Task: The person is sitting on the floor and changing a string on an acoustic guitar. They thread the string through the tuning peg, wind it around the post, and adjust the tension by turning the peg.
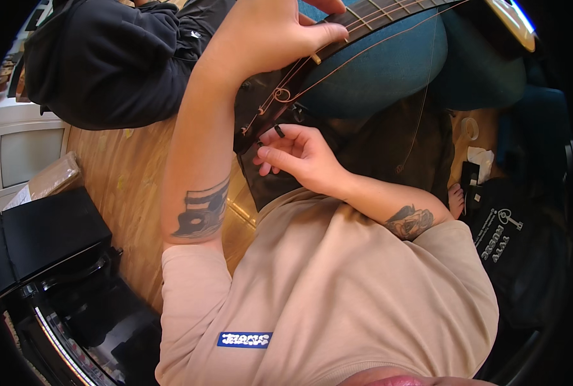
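Note:
An acoustic guitar with a dark fretboard [378, 17] lies across the upper view, its headstock [252, 108] towards me. My left hand [277, 43] grips the neck beside the pale nut [316, 59], thumb over the strings. Low on the headstock, my right hand [306, 154] has thumb and forefinger closed at its edge, apparently on a dark tuning peg [260, 144] mostly hidden by the fingers. A black band circles one finger. Copper-coloured strings run to the tuning posts, and one slack string [359, 54] bows off the neck with a small loop [281, 94] near the headstock.
A blue-green padded seat [388, 72] is beneath the neck. Another person in black clothing [108, 62] sits at upper left. A black piano-like keyboard instrument [74, 289] stands at lower left. At right lie a tape roll [470, 129], white tissue [480, 157] and a black printed bag [503, 227].

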Demonstrator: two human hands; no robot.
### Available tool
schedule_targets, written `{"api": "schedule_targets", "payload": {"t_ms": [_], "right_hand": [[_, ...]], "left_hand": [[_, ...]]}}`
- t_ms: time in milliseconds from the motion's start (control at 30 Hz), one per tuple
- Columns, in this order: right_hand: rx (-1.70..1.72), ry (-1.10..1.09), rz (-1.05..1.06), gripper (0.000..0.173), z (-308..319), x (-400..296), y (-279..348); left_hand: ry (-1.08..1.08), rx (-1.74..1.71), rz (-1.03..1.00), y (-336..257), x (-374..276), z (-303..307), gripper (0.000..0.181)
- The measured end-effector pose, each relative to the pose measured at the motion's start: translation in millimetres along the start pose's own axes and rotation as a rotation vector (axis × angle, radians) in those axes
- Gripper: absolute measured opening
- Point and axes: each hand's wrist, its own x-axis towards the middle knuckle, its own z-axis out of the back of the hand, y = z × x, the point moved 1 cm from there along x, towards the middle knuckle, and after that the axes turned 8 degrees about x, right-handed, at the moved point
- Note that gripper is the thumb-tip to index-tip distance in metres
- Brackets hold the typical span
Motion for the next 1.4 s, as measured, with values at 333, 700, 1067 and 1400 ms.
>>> {"api": "schedule_targets", "payload": {"t_ms": [333, 700, 1067, 1400], "right_hand": [[-0.027, -0.01, 0.001, 0.026, 6, -1, 2], [-0.024, 0.006, -0.018, 0.028, 7, -2, 2], [-0.035, 0.016, -0.012, 0.027, 6, -3, 3], [0.032, -0.014, -0.012, 0.019, 2, -3, 5]], "left_hand": [[0.044, -0.17, 0.179, 25, -7, -12, 0.038], [0.111, -0.272, 0.185, 40, -3, -14, 0.039], [0.079, -0.32, 0.137, 40, -7, -13, 0.037], [0.105, -0.322, 0.134, 41, -6, -14, 0.04]]}}
